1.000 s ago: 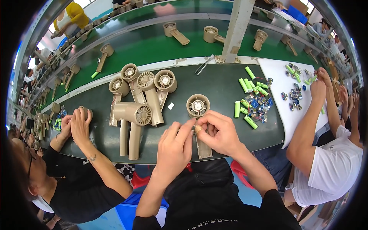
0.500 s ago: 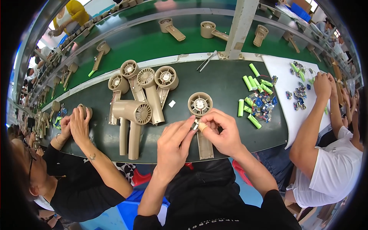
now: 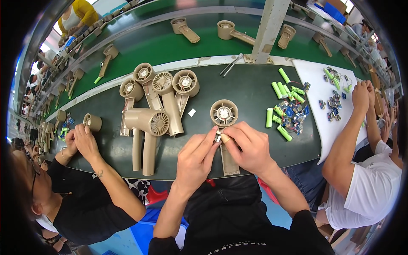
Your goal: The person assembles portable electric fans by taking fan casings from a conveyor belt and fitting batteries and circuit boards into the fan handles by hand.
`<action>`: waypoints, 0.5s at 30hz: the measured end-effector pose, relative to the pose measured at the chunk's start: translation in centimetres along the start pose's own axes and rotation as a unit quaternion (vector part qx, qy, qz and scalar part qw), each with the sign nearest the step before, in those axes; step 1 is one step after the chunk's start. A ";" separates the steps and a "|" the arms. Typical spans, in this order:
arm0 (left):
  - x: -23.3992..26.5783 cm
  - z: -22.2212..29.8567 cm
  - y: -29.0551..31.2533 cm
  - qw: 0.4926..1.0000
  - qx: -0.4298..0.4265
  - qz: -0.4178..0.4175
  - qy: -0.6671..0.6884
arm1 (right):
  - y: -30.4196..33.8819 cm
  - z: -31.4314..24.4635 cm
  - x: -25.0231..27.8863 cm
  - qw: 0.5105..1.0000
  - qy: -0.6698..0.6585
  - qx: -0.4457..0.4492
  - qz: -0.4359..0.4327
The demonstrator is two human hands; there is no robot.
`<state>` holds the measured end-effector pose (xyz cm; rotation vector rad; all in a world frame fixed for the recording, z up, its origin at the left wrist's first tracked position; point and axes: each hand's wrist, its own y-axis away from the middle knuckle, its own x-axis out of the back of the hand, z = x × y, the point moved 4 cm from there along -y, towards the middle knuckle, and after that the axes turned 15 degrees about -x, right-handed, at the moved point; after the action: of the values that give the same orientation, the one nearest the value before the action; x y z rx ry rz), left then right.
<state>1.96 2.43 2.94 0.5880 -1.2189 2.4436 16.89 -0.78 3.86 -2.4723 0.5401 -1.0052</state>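
Note:
A tan fan housing (image 3: 224,114) with a long handle lies on the dark work mat (image 3: 250,91) in front of me. My left hand (image 3: 196,159) and my right hand (image 3: 246,146) meet over its handle just below the round head. Between their fingertips they pinch a small silver part (image 3: 218,137). To the left lies a heap of several more tan fan housings (image 3: 154,114).
Green cylindrical cells and small circuit boards (image 3: 287,110) lie to the right. A white sheet (image 3: 329,100) carries more parts, where a person in a white shirt (image 3: 365,187) works. A person in black (image 3: 85,140) at my left handles a tan housing. A green conveyor (image 3: 157,42) runs behind.
My hands have stayed over the handle; the fingers have closed in tighter on the small part. The person at the left now has a tan housing at their hands.

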 end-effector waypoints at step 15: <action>0.1 0.2 -0.7 0.998 -0.051 -0.034 0.012 | 0.2 0.5 -0.2 1.000 -0.018 0.003 0.005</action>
<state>2.29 2.64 3.57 0.5608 -1.2847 2.3109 17.04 -0.69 3.33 -2.4747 0.5357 -0.9561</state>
